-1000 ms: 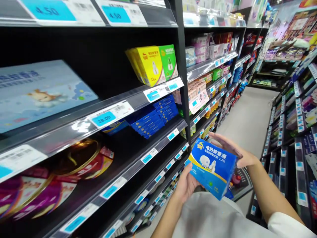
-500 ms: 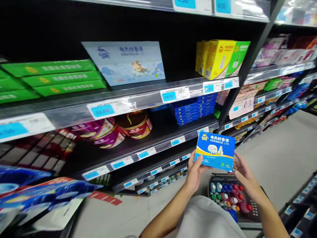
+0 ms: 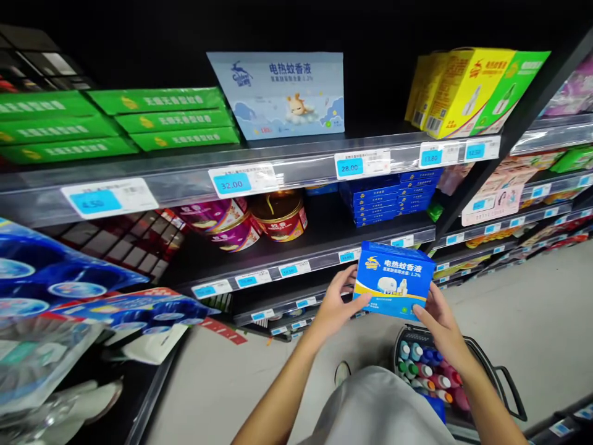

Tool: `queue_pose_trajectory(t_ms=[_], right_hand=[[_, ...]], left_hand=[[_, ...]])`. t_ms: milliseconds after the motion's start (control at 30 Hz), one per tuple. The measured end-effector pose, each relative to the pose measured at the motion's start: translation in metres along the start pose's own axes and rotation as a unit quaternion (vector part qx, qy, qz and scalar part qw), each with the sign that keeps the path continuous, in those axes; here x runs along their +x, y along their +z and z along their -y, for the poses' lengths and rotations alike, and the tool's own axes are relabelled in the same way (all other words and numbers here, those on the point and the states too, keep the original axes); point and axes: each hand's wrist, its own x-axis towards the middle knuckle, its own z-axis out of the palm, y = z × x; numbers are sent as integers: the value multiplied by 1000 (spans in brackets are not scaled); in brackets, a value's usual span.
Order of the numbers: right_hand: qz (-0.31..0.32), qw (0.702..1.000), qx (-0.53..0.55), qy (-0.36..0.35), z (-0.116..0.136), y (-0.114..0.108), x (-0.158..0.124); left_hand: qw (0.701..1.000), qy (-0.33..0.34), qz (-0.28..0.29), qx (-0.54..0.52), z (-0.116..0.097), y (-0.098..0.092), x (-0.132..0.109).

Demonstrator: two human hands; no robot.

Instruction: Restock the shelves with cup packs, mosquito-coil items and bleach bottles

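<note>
Between my hands, in front of the shelves, I hold a blue box of electric mosquito liquid (image 3: 393, 281), its printed front tilted up toward me. My left hand (image 3: 340, 303) grips its left edge, with the thumb across the lower front corner. At the lower right corner my right hand (image 3: 440, 321) has its thumb on the front and its fingers behind the edge. The fingers at the back are partly hidden. Beyond the box, on the upper shelf, a light blue box (image 3: 291, 96) of similar print stands between green boxes (image 3: 176, 117) and yellow boxes (image 3: 467, 89).
Below on the floor stands a shopping basket (image 3: 503, 377) holding several bottles with coloured caps. Round tins (image 3: 280, 216) and stacked dark blue boxes (image 3: 377, 201) lie on the lower shelf. Blue packages (image 3: 69, 272) jut out at the left.
The view has swung left and nearer the shelf. My right thumb has come onto the box's front, and the box is tilted so its top shows.
</note>
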Motion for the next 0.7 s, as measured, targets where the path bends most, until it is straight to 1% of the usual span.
queue_pose_trajectory(t_ms=[67,133,200,233,267,333,433,500,567,700], right_hand=[[45,999,-2,-8,2,9,7],[87,996,-10,-11,3,16,14],[114,993,-22,-13,5,23,22],[122,992,-28,-14,6,26,25],[129,991,-33,-16,7,28,29],[141,989,-38,-24,9,32,36],[149,987,-46,-40,14,35,45],[154,985,-58,-49,18,36,50],[155,983,-84,-57,22,37,52],[159,966,-193,-60,33,36,51]], left_hand=[[996,38,-16,83,-16,-20,4],[983,77,-37,161,-36,-35,7],[956,122,-45,264,-60,-45,10],[934,142,-38,325,-73,-48,12],[908,157,-21,387,-86,-51,15],[856,161,35,490,-113,-53,22],[793,137,128,580,-149,-52,35],[768,120,162,608,-166,-50,43],[753,105,175,626,-175,-46,48],[717,94,203,661,-180,-40,48]])
